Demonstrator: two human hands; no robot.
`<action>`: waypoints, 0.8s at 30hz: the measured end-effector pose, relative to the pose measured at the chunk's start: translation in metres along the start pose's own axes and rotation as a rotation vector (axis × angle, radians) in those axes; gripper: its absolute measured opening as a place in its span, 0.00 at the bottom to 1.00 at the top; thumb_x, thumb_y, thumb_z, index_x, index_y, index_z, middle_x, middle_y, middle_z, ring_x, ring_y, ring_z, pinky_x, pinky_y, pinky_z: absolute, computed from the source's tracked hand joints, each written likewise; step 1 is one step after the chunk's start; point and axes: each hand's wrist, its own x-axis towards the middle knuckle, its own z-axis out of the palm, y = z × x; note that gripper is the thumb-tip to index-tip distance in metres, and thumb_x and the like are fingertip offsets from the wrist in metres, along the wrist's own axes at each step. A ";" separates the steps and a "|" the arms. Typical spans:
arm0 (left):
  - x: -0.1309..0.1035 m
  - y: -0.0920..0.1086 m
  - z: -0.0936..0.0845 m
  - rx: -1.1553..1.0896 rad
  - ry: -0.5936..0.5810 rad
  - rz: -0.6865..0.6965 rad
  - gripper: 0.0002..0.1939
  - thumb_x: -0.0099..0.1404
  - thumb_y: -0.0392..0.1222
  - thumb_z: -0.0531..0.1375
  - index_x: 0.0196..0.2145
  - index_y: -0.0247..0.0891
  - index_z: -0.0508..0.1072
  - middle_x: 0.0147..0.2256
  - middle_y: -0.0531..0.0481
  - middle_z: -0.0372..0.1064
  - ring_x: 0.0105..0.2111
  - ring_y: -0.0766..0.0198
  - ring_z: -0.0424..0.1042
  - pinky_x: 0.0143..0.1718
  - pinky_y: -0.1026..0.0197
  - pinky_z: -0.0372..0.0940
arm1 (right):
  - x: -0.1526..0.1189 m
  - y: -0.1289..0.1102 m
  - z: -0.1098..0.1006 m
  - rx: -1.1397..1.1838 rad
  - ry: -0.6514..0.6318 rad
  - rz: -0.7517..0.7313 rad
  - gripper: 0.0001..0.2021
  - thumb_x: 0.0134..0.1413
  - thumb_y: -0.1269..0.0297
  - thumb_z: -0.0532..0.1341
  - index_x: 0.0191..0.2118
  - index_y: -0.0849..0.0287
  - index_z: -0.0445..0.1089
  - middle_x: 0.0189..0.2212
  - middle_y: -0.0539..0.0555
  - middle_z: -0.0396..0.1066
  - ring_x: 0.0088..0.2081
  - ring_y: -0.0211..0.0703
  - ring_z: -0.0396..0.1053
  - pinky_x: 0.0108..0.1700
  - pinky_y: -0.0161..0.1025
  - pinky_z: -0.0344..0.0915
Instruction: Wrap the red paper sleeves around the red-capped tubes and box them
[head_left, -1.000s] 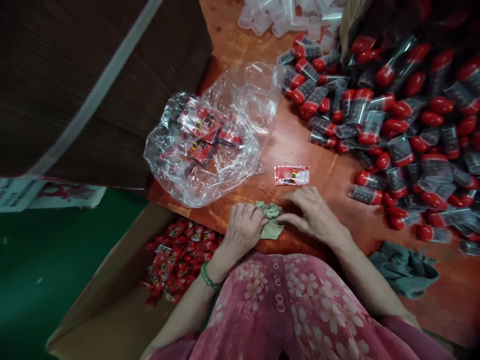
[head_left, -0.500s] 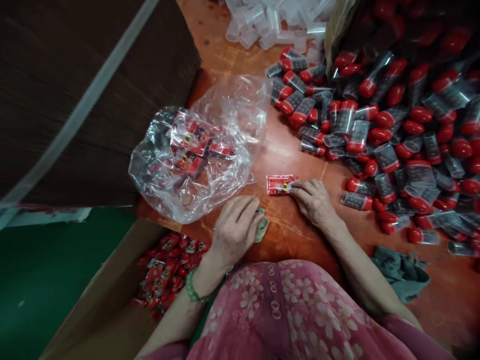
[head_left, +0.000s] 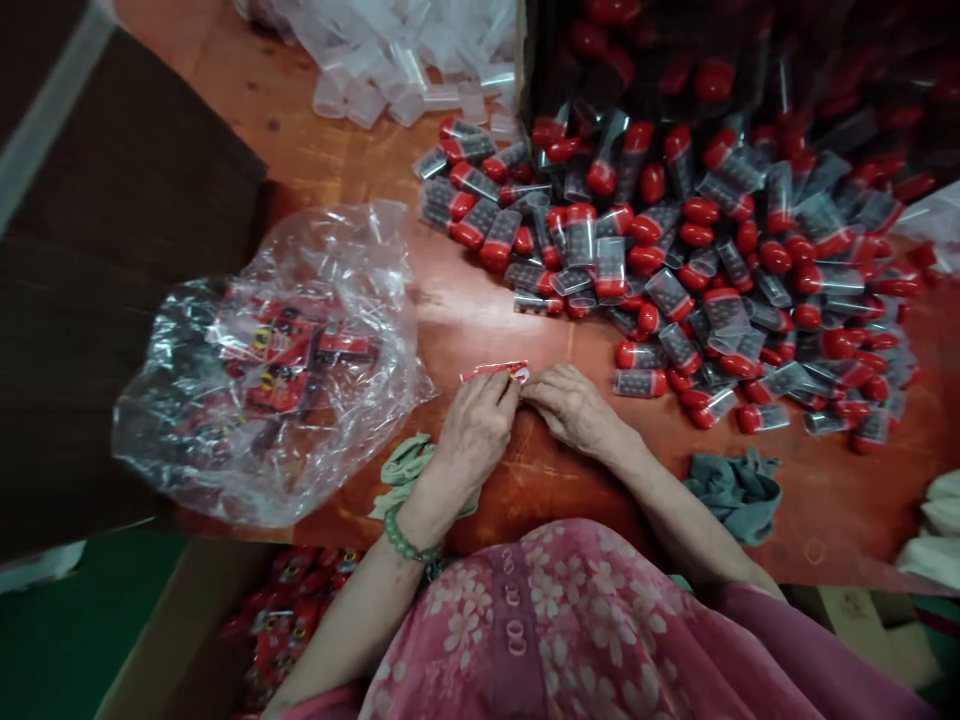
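A small red printed packet (head_left: 480, 371) lies on the orange-brown tabletop (head_left: 480, 310), mostly covered by my left hand (head_left: 477, 422). The fingers of that hand are pressed together on it. A small white piece (head_left: 520, 375) shows at the packet's right end. Right beside it, the fingertips of my right hand (head_left: 576, 408) are pinched together and meet those of my left. What the right fingertips hold, if anything, is hidden. A pale green cloth (head_left: 407, 458) lies by my left wrist.
A clear plastic bag (head_left: 360, 235) with red printed packets (head_left: 281, 345) lies on the left. Many red-capped clear tubes (head_left: 611, 265) spread across the right, with translucent tubes (head_left: 405, 60) at the back. A dark green cloth (head_left: 739, 490) sits front right; below left is an open carton (head_left: 184, 620).
My left hand has left the green cloth and come onto the red packet. My right hand stays at the packet's right end. The view has swung to the right.
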 end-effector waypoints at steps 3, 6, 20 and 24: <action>0.002 -0.001 0.000 0.024 0.029 0.013 0.13 0.70 0.33 0.52 0.45 0.31 0.75 0.41 0.38 0.75 0.40 0.53 0.71 0.41 0.52 0.68 | -0.007 -0.006 -0.017 -0.019 -0.006 0.007 0.13 0.64 0.74 0.55 0.49 0.61 0.73 0.43 0.59 0.77 0.43 0.47 0.70 0.48 0.45 0.67; 0.004 -0.002 0.004 0.043 0.076 0.018 0.12 0.70 0.32 0.52 0.36 0.34 0.76 0.34 0.42 0.74 0.34 0.56 0.68 0.38 0.54 0.65 | -0.020 -0.002 -0.045 -0.138 0.056 0.110 0.15 0.63 0.76 0.53 0.49 0.59 0.73 0.42 0.59 0.77 0.43 0.48 0.69 0.47 0.45 0.67; 0.001 0.016 -0.012 -0.025 -0.199 -0.116 0.10 0.70 0.31 0.51 0.39 0.30 0.72 0.37 0.42 0.71 0.40 0.57 0.70 0.43 0.56 0.67 | -0.060 0.059 -0.094 -0.821 -0.316 0.386 0.15 0.63 0.58 0.51 0.50 0.60 0.64 0.44 0.68 0.73 0.42 0.66 0.66 0.35 0.51 0.63; 0.002 0.015 -0.011 -0.029 -0.228 -0.126 0.08 0.67 0.28 0.53 0.37 0.30 0.72 0.36 0.41 0.71 0.40 0.56 0.70 0.42 0.55 0.68 | -0.059 0.054 -0.092 -0.815 -0.251 0.403 0.16 0.66 0.57 0.44 0.50 0.58 0.62 0.43 0.68 0.73 0.46 0.72 0.66 0.40 0.60 0.63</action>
